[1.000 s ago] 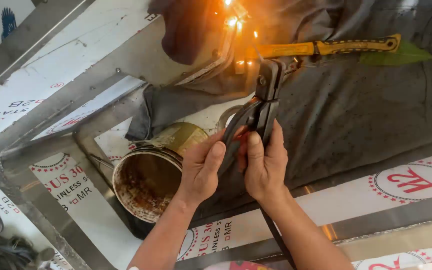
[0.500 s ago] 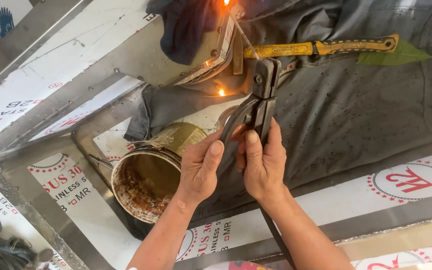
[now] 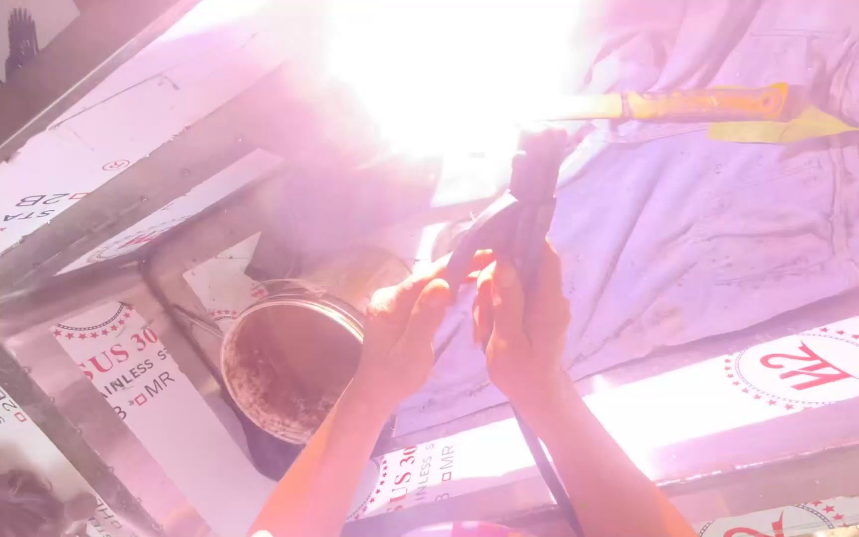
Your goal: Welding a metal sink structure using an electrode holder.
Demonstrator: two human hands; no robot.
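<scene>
My right hand (image 3: 519, 323) grips the dark handle of a welding electrode holder (image 3: 531, 194) that points away from me. My left hand (image 3: 405, 328) is pressed against the same handle from the left, fingers wrapped on it. At the holder's tip a white arc flash (image 3: 449, 70) washes out the top middle of the view and hides the metal being welded. A black cable (image 3: 547, 467) runs back from the handle under my right forearm.
A yellow-handled tool (image 3: 708, 102) lies on grey cloth (image 3: 708, 239) at the upper right. A rusty round tin (image 3: 285, 363) stands just left of my left hand. Steel sheets with protective film (image 3: 797, 373) and steel frame bars (image 3: 72, 418) lie around.
The small sparks at the holder's tip have grown into a blinding flash that bleaches the whole view. Both hands have stayed on the holder in nearly the same place.
</scene>
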